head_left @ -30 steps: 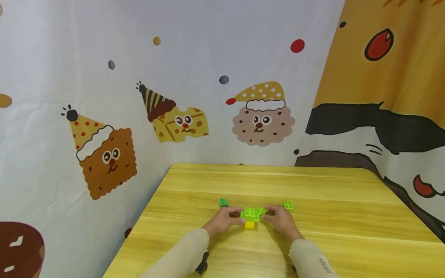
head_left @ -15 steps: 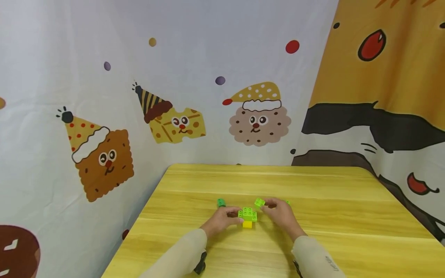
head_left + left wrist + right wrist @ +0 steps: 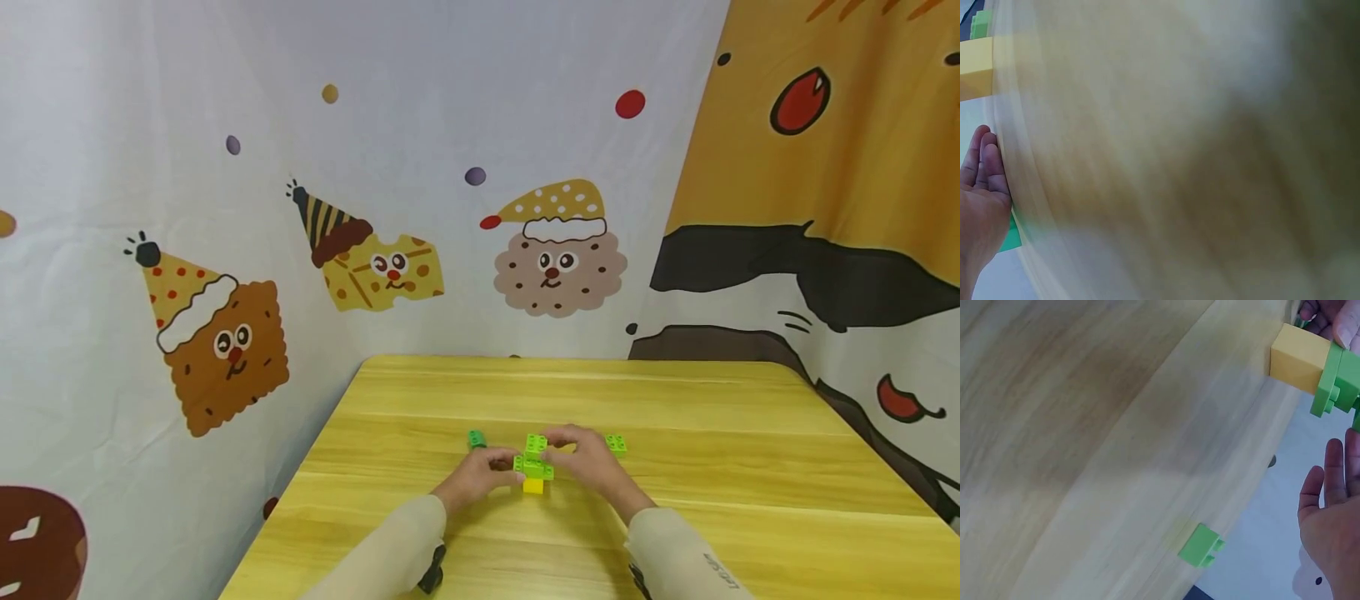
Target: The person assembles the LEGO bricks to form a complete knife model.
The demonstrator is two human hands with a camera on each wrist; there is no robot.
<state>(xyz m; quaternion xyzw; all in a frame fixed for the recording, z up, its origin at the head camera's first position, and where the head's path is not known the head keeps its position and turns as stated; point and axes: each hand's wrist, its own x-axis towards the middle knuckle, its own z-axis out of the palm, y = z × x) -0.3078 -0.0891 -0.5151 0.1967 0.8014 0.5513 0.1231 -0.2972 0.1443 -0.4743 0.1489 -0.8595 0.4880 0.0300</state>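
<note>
On the wooden table stands a small stack: a yellow block (image 3: 533, 485) (image 3: 1299, 359) at the bottom, light-green bricks (image 3: 534, 468) (image 3: 1331, 377) above it. My left hand (image 3: 474, 477) (image 3: 984, 206) holds the stack's left side between thumb and fingers. At the top is a light-green brick (image 3: 536, 443), pinched by my right hand (image 3: 589, 463) (image 3: 1335, 512) from the right; whether it is pressed down on the bricks beneath cannot be told.
A dark-green brick (image 3: 476, 438) (image 3: 1011, 237) lies behind my left hand. Another light-green brick (image 3: 615, 443) (image 3: 1201, 545) lies to the right, beyond my right hand. A printed curtain hangs behind the table (image 3: 585, 387).
My right hand first lifted its light-green brick away to the back right, then brought it left over the stack. My left hand has stayed at the stack.
</note>
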